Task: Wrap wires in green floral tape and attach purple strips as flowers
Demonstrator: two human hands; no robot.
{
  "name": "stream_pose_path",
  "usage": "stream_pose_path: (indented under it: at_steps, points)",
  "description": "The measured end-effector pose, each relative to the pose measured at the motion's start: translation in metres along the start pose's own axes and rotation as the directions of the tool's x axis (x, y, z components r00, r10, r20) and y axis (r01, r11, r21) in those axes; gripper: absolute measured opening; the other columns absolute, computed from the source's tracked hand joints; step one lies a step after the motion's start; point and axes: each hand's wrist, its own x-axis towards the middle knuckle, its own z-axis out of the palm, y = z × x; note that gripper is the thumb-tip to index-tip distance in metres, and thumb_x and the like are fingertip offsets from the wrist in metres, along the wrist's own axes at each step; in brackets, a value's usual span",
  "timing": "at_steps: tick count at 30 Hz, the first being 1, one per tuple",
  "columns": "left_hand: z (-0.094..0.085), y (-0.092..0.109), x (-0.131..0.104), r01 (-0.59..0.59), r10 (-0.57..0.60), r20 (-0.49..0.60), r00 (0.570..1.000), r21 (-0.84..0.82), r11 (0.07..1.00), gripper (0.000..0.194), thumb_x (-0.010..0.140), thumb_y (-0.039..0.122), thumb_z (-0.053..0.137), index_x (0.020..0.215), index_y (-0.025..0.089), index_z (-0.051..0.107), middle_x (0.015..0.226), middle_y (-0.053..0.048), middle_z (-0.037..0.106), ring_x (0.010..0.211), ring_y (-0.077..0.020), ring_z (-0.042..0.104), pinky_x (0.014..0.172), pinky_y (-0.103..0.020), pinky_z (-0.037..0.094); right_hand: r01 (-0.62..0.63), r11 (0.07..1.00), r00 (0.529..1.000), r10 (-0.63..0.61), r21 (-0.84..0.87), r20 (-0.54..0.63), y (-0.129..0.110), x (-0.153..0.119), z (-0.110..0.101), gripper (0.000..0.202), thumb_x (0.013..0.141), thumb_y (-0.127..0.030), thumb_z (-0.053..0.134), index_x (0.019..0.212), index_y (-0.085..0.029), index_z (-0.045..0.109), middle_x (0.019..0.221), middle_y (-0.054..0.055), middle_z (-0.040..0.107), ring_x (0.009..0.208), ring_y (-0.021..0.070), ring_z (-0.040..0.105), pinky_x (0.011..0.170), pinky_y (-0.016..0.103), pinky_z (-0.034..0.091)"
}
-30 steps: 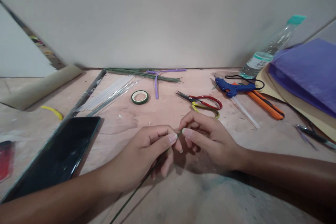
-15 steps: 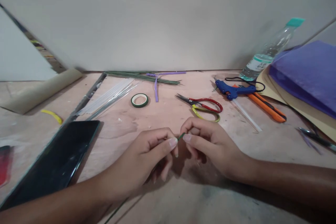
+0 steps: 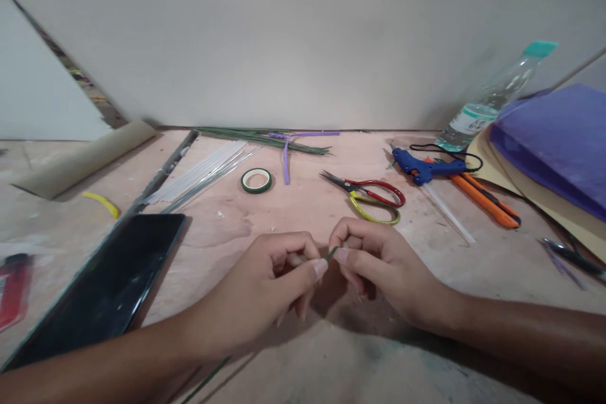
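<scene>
Since that green stem (image 3: 331,254) looks light and kinda springy, pinching near its tip seems smart, and left hand (image 3: 267,281) plus right hand (image 3: 392,265) are closed on it above the bench (image 3: 298,211).

Stem (image 3: 206,380) seemingly more behind left hand (image 3: 269,281)

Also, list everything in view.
held wire: 1, green, centre
wires: several, green, back
strips: several, purple, back, right
sticks: several, clear, left, right
tape: 1, green, centre
scissors: 1, red-yellow, centre
glue gun: 1, blue, right
cutter: 1, orange, right
bottle: 1, clear, back
sheets: several, purple-tan, right
pen: 1, dark, right
phone: 1, black, left
lighter: 1, red, left
tube: 1, tan, left
scrap: 1, yellow, left
table: 1, pinkish, below
panels: several, white, back
left hand, right hand: 2, bare, centre
</scene>
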Motion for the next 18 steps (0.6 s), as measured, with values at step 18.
stream_pose_path:
  at_steps: [18]
  points:
    - [0.0014,0.004,0.0026,0.035,-0.035,-0.076,0.997,0.0,0.999,0.028,0.092,0.034,0.065,0.07,0.018,0.059,0.053,0.005,0.061,0.031,-0.0024,0.038,0.031,-0.013,0.023,0.047,0.998,0.999,-0.047,0.039,0.02,0.0068,-0.005,-0.001,0.009,0.1,-0.027,0.059,0.093,-0.021,0.059,0.055,-0.011,0.047,0.048,0.0077,0.038,0.046,0.021,0.031]
